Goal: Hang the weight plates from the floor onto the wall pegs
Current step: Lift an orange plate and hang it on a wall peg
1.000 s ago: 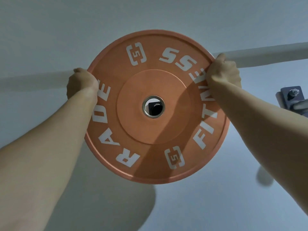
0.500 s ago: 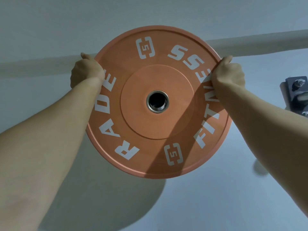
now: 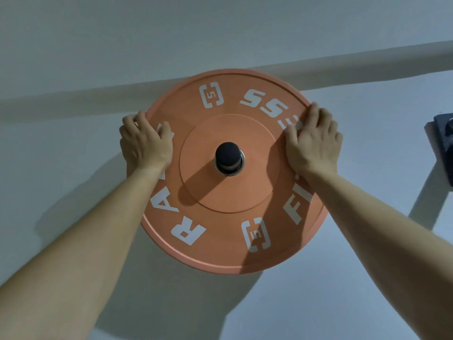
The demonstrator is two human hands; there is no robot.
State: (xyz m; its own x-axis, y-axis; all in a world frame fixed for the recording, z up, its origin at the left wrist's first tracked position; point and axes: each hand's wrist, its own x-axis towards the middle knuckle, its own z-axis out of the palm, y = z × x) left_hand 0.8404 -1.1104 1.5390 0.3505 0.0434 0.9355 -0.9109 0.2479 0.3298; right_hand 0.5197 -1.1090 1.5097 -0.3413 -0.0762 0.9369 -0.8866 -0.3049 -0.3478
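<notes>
**Orange rubber plate on a black wall peg**

Orange weight plate (image 3: pixel 228 244): round, flat disc of matte rubber, with a thin raised lip at the rim and a shallow raised circle round the hub. Fills the centre of the frame, against a pale, smooth wall (image 3: pixel 73 204). Hangs threaded on a black peg (image 3: pixel 226 154), a blunt cylinder with a rounded, dull end, poking out through the centre hole. Shows a sliver of shiny steel collar (image 3: pixel 242 164) round the peg, on the hole's right and lower edge.

Lies face-out, parallel to the wall, with the hole's axis and the peg pointing out of the wall toward the camera. Being a disc, has no long side. Carries blocky white letters round the face: "RA" at lower left, "FI" at right, "SS" upside down at upper right. Bears two white bracket marks, one at the top, one at the bottom.

Left hand (image 3: pixel 144 143) at the plate's left rim: thumb on the orange face, fingers fairly straight and laid over the edge, not clenched. Right hand (image 3: pixel 312 141) at the upper right rim: fingers spread and fairly straight, flat across face and edge, covering part of the lettering.

Pale horizontal band (image 3: pixel 367 67) across the wall behind the plate's top. Dark bracket (image 3: pixel 441 143), cut off by the right edge of the frame.
</notes>
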